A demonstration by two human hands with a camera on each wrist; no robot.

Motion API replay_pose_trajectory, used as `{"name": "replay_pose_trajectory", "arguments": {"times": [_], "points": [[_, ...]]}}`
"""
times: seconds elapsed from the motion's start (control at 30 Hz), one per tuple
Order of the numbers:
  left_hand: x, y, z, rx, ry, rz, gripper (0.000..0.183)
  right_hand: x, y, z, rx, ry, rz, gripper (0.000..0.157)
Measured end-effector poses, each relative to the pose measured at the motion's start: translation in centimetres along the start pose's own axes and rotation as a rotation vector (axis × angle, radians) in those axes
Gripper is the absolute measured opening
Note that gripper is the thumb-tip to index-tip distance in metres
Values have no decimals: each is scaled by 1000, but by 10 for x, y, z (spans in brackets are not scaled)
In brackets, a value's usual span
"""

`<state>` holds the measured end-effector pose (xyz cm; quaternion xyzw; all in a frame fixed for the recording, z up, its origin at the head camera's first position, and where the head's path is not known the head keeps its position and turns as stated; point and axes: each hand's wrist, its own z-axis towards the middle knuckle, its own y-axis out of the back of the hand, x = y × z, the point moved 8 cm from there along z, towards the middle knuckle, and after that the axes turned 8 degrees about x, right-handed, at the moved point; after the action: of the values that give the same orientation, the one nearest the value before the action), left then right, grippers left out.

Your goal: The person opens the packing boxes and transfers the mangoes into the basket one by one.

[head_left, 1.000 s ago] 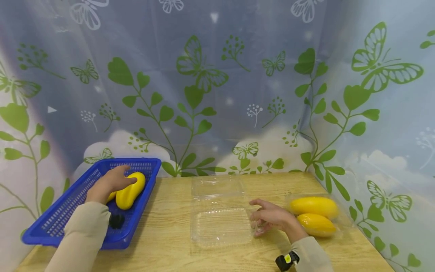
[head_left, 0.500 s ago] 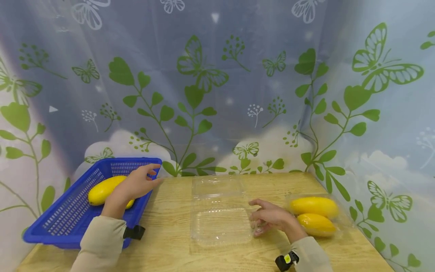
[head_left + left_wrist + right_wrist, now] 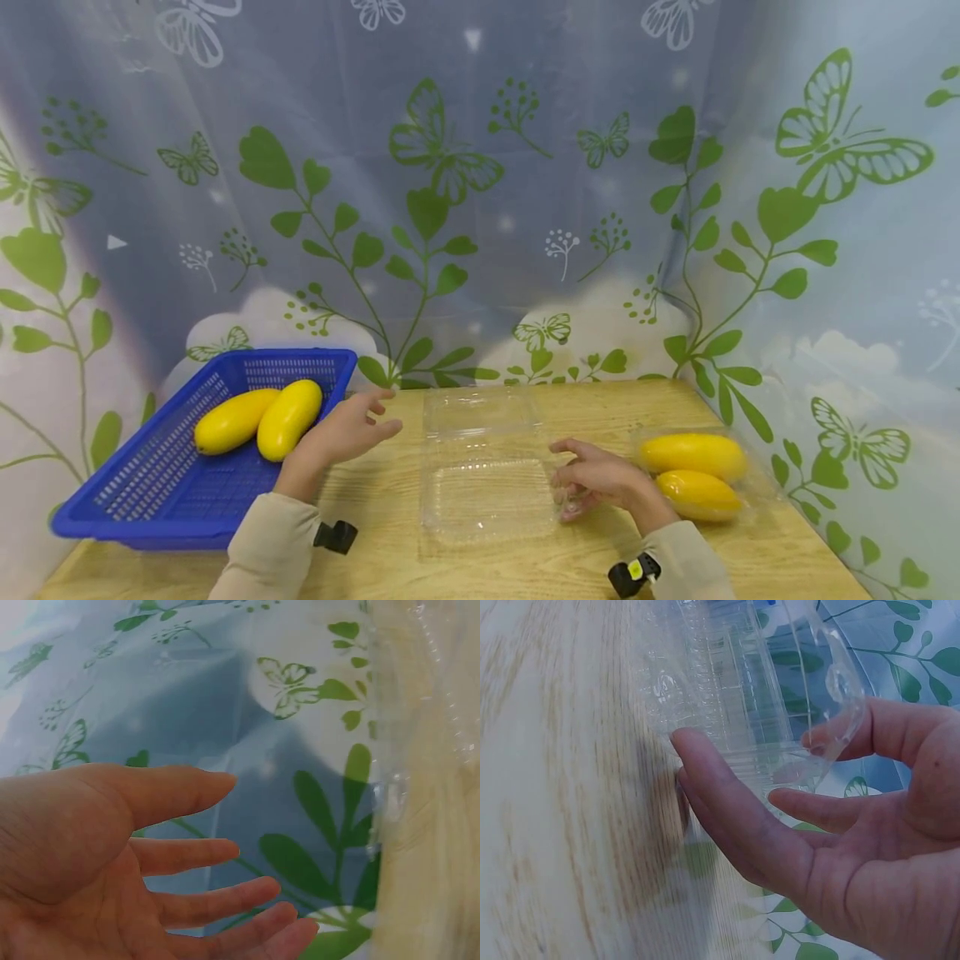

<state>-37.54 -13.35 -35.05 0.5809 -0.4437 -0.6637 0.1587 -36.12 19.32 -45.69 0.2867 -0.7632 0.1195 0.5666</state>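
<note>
My left hand (image 3: 345, 433) is off the basket's right side, its fingers loosely spread and holding nothing. In the left wrist view the bare palm (image 3: 82, 855) faces the camera. My right hand (image 3: 596, 479) grips the right edge of an open, clear plastic clamshell box (image 3: 487, 500), which holds nothing. The right wrist view shows its thumb and fingers (image 3: 727, 795) on either side of the box's thin rim (image 3: 840, 682). Two oblong yellow, mango-like fruits, one lying left (image 3: 234, 421) and one right (image 3: 288, 421), rest in the blue basket (image 3: 168, 529).
To the right of my right hand lies another clear plastic box (image 3: 761, 483) with two yellow fruits (image 3: 693, 456) in it. The wooden table (image 3: 420, 575) meets a curtain (image 3: 480, 250) printed with leaves and butterflies behind and at the sides.
My left hand has moved right and out of the basket, leaving both yellow fruits there in view. My right hand and the open box have stayed still.
</note>
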Motion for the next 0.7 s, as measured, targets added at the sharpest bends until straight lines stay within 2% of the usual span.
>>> {"name": "replay_pose_trajectory", "arguments": {"times": [0.3,0.53,0.7], "points": [[13,-30,13,18,-7,-91,58,0,-1,0,1,5,3,68],[22,-48,19,9,42,-136,51,1,-1,0,15,3,-2,67],[25,-56,25,-10,60,-170,54,1,-2,0,19,-1,-1,68]]}}
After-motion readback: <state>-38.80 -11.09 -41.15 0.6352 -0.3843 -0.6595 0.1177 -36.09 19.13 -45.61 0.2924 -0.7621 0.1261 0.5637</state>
